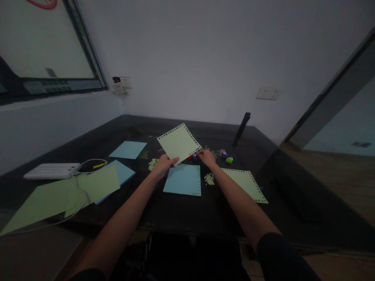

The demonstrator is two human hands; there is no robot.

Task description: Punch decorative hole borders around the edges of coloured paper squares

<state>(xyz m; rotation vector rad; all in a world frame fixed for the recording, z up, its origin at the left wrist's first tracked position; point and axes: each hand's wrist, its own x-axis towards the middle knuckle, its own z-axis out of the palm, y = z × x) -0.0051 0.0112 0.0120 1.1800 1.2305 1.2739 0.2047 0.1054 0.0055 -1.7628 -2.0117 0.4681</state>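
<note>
Left hand: pinching green sheet by near corner!
Right hand: in close at purple gadget, cannot tell whether gripping!

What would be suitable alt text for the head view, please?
A person's left hand holds a hole-edged pale green sheet above a dark table; the right hand is at a small purple object.

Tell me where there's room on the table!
The dark table looks bare between the middle blue sheet and the near edge, and between the right green sheet and black upright object. It's crowded around the right hand, with paper scraps and a green trinket, and at left, with overlapping sheets.
</note>
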